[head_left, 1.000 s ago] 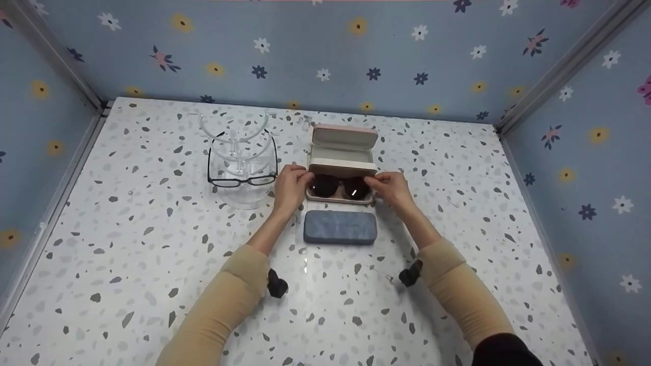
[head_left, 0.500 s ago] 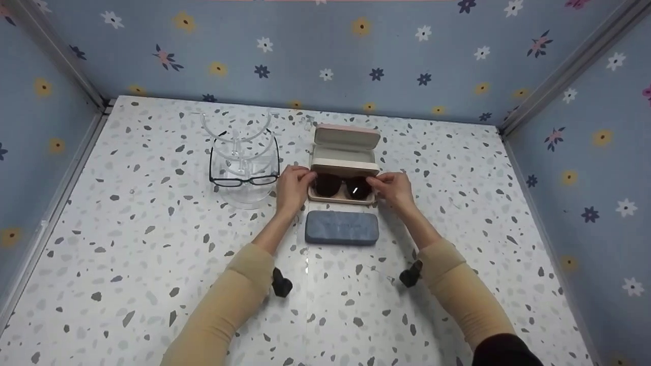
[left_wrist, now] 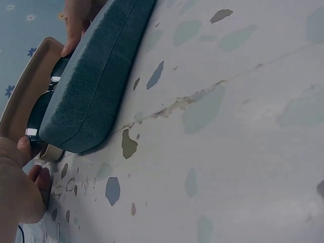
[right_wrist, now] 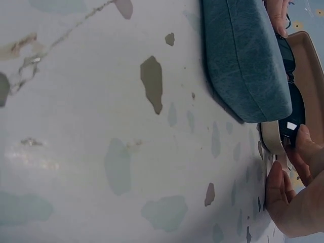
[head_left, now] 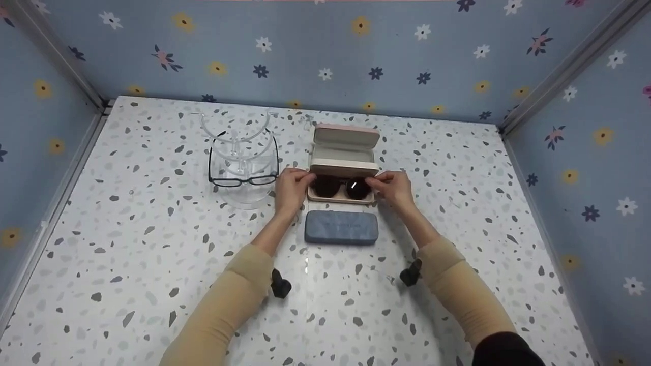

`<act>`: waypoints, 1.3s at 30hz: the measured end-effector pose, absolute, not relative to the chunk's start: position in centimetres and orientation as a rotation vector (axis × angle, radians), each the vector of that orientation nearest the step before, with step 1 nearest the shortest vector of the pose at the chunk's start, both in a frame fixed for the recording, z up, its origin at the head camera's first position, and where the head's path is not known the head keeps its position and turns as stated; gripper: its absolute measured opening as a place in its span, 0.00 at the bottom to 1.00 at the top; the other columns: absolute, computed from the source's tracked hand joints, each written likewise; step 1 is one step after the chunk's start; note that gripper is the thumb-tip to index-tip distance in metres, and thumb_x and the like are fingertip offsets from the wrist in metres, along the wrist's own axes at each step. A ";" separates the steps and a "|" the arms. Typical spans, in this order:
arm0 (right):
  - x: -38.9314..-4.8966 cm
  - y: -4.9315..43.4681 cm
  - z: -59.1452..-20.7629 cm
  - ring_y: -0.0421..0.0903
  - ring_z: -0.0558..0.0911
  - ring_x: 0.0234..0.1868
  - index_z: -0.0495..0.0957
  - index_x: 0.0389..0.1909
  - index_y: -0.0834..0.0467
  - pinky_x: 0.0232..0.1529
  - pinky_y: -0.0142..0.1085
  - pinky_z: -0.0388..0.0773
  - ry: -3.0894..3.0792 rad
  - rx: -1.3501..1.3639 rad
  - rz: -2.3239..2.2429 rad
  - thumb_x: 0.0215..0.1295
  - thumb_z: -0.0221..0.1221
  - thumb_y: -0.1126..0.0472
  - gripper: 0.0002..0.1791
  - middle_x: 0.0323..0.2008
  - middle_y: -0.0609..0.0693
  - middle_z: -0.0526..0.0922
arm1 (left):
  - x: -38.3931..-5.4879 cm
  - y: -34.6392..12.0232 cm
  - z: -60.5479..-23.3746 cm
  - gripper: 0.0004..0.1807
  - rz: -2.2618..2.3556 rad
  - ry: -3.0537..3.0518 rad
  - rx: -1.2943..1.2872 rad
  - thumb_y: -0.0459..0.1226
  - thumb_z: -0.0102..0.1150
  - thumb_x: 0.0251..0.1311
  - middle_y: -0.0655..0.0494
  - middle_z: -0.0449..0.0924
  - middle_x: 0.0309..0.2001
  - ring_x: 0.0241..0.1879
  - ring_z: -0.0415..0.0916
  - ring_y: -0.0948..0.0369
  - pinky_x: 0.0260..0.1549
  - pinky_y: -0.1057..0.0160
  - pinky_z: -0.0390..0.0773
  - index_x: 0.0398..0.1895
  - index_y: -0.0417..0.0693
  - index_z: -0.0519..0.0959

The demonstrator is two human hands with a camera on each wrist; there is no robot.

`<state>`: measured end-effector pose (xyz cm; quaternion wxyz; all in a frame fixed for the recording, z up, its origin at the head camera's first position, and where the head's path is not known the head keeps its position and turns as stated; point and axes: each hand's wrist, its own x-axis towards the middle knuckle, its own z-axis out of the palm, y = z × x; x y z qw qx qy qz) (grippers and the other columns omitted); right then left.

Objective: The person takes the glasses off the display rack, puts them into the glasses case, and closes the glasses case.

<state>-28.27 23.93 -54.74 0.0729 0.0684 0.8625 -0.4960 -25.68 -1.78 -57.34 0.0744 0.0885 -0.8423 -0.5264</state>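
A pair of dark sunglasses (head_left: pixel 326 187) lies level in the front open glasses case (head_left: pixel 339 200), which has a tan lining. My left hand (head_left: pixel 291 189) pinches their left end between thumb and fingers, with the other fingertips down beside the case. At the opposite end my right hand (head_left: pixel 395 189) pinches the frame the same way. Both wrist views show a thumb at each outer lens edge; the blue case there partly covers the sunglasses (left_wrist: pixel 38 117). In the right wrist view the right thumb presses by the near lens (right_wrist: pixel 296 109).
A shut blue glasses case (head_left: pixel 341 227) lies just in front of the open one. Behind stands another open case (head_left: pixel 346 137) with a pale lining. To the left, a clear acrylic stand (head_left: pixel 244 201) bears black-framed eyeglasses (head_left: pixel 226 182). A flowered wall (head_left: pixel 325 51) closes off the back.
The sunglasses have tilted slightly between the fingers inside the case. Both hands stay at nearly the same spot, and the other things have not moved.
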 end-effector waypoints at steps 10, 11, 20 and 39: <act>-28.3 24.1 -54.6 0.36 0.78 0.23 0.85 0.30 0.62 0.25 0.26 0.77 2.599 0.160 -1.499 0.63 0.72 0.57 0.12 0.21 0.36 0.81 | -25.4 -1.9 -57.3 0.11 -1.533 -2.534 0.241 0.41 0.68 0.65 0.45 0.87 0.46 0.51 0.83 0.51 0.56 0.54 0.79 0.39 0.43 0.91; -28.3 24.0 -54.6 0.36 0.78 0.24 0.85 0.30 0.62 0.26 0.26 0.78 2.605 0.166 -1.487 0.63 0.73 0.57 0.12 0.22 0.37 0.81 | -25.4 -1.9 -57.3 0.10 -1.533 -2.529 0.233 0.41 0.68 0.65 0.46 0.87 0.45 0.50 0.83 0.52 0.55 0.54 0.79 0.39 0.44 0.91; -28.4 24.0 -54.5 0.39 0.80 0.26 0.85 0.31 0.59 0.29 0.29 0.79 2.636 0.213 -1.420 0.62 0.73 0.54 0.12 0.25 0.39 0.82 | -25.5 -1.9 -57.1 0.10 -1.525 -2.546 0.272 0.41 0.67 0.66 0.47 0.88 0.43 0.49 0.83 0.53 0.53 0.53 0.79 0.40 0.45 0.91; -29.0 24.4 -54.3 0.36 0.77 0.23 0.86 0.33 0.61 0.24 0.27 0.76 2.574 0.209 -1.388 0.65 0.70 0.51 0.15 0.22 0.38 0.80 | -25.6 -1.8 -56.5 0.11 -1.681 -2.520 0.391 0.45 0.68 0.66 0.51 0.90 0.43 0.41 0.83 0.62 0.46 0.64 0.79 0.40 0.48 0.91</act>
